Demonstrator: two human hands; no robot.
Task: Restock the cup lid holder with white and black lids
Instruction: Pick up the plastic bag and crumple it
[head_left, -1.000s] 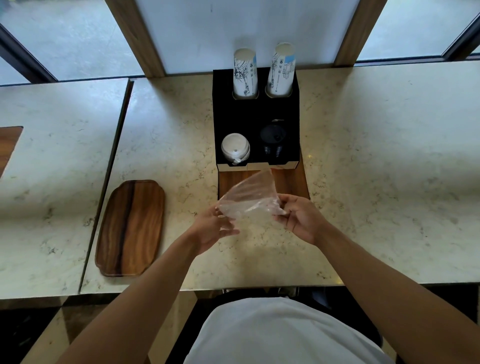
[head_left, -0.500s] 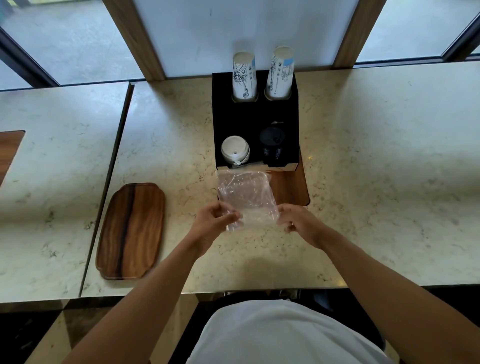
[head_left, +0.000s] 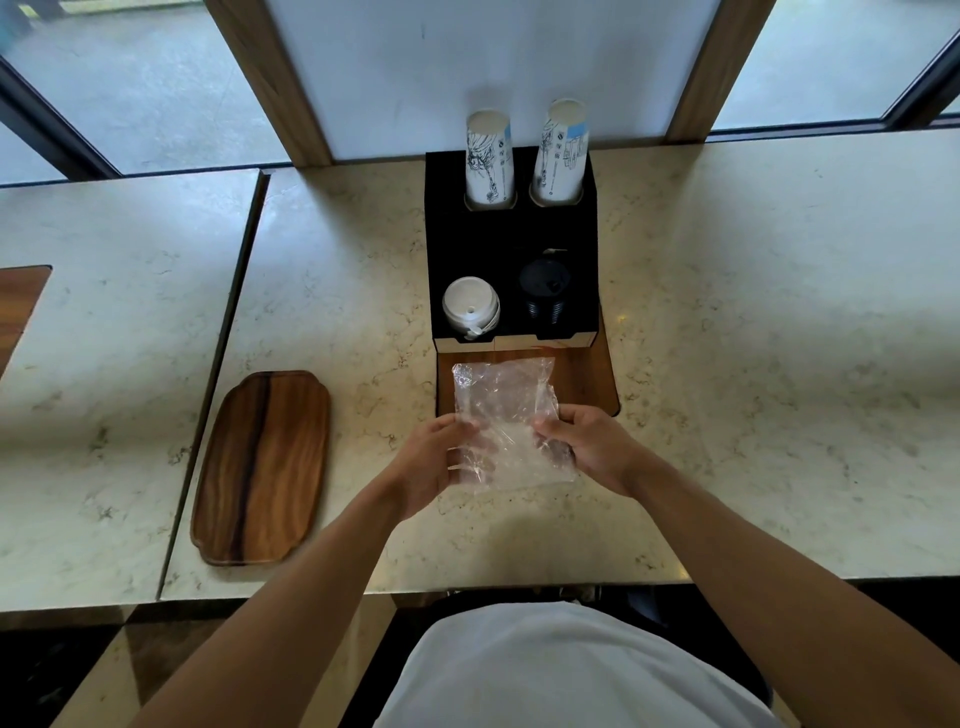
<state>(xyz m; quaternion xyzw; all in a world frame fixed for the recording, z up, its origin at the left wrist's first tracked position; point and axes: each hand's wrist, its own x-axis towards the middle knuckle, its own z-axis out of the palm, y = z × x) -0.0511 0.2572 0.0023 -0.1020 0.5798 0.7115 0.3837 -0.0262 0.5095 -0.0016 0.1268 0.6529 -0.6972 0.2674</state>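
Together, the left hand (head_left: 431, 457) and right hand (head_left: 589, 447) pinch an empty clear plastic bag (head_left: 506, 415) with curled fingers, just before the lid holder (head_left: 511, 244).

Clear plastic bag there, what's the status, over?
Both hands, left and right, grip the crumpled clear plastic bag. White lids, black lids in black holder. Nothing blocking.

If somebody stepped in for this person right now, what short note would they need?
Left hand and right hand: both pinch an empty-looking clear plastic bag over the counter.
Holder: white lids in the front left slot, black lids in the front right, paper cups in the two back slots.
Done: both lid slots hold lids.
Left: probably get rid of the bag; no spare lids in sight.
Wooden tray lies bare to the left.
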